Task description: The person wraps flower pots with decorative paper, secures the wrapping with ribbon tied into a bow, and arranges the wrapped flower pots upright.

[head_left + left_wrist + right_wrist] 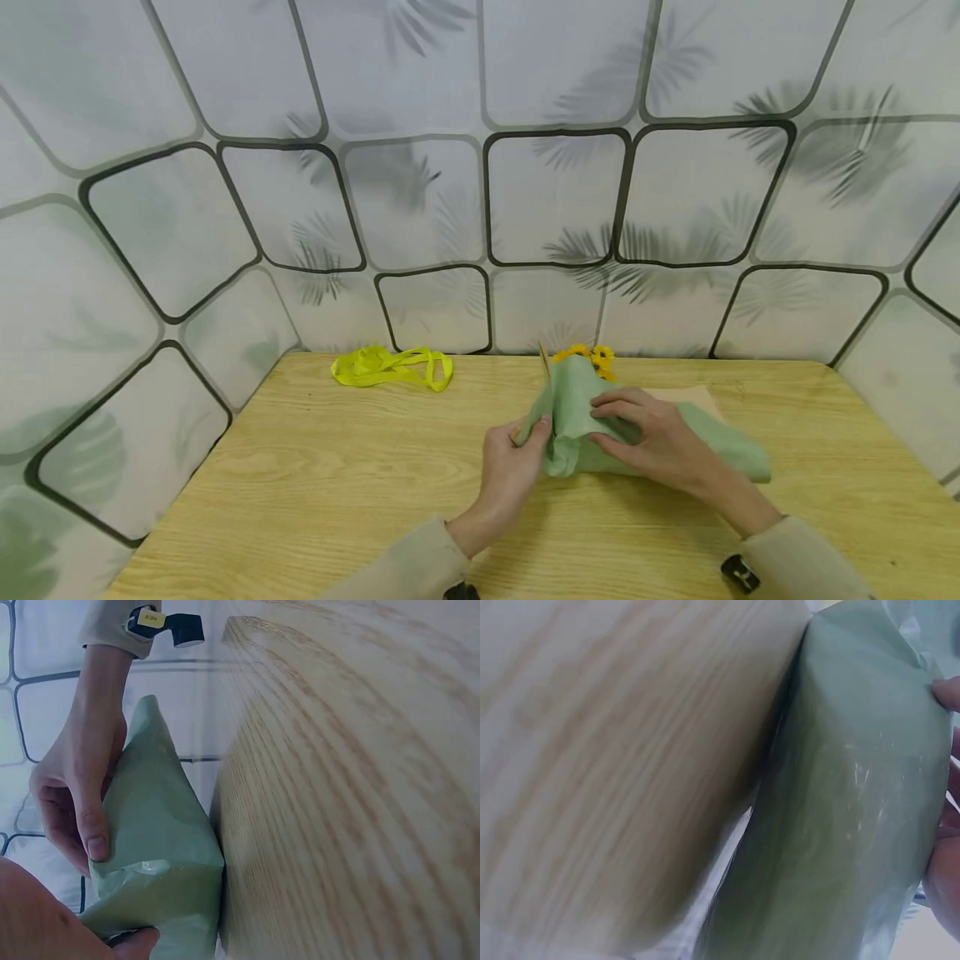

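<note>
A sheet of green wrapping paper is folded around a bunch whose yellow flowers show behind its upper edge. My left hand grips the gathered left end, its thumb lying on the paper. A thin tan stick or edge stands up beside that fold. My right hand holds a fold in the middle, with bent fingers above and the thumb below. In the left wrist view, the right thumb lies against the green paper. The bunch's inside is hidden by the paper.
A loose coil of yellow ribbon lies at the back left of the wooden table. Part of a tan sheet shows behind the green paper. A patterned curtain surrounds the table's back and sides.
</note>
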`<state>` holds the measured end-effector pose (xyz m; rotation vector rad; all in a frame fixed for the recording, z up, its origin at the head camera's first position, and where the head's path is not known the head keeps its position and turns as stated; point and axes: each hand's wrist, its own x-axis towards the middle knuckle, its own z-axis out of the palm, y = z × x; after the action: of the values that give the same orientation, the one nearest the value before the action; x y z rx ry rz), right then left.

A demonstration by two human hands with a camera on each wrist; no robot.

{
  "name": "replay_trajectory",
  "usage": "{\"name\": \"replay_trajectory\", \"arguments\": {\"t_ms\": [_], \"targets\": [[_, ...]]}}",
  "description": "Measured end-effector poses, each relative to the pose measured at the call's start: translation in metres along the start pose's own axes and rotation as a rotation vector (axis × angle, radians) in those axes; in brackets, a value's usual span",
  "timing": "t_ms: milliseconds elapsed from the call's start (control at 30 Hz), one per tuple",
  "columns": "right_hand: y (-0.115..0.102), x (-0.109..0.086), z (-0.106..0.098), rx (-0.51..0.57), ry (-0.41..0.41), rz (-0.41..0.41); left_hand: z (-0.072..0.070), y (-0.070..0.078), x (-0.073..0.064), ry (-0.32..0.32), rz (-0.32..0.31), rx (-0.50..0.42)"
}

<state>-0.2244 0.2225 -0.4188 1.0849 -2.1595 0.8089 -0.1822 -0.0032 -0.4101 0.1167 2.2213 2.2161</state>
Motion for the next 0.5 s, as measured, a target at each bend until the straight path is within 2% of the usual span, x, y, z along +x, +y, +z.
{"name": "replay_trajectory", "arguments": {"t_ms": [200, 367, 500], "targets": [[-0.004, -0.001, 0.008, 0.038, 0.014, -0.001, -0.005, 0.005, -0.005, 0.016, 0.065, 0.054], [-0.009, 0.001, 0.012, 0.054, 0.011, -0.014, -0.008, 0.006, -0.006, -0.044, 0.129, 0.187], [-0.012, 0.004, 0.009, 0.059, -0.01, 0.014, -0.008, 0.005, -0.002, -0.087, 0.161, 0.265]]}}
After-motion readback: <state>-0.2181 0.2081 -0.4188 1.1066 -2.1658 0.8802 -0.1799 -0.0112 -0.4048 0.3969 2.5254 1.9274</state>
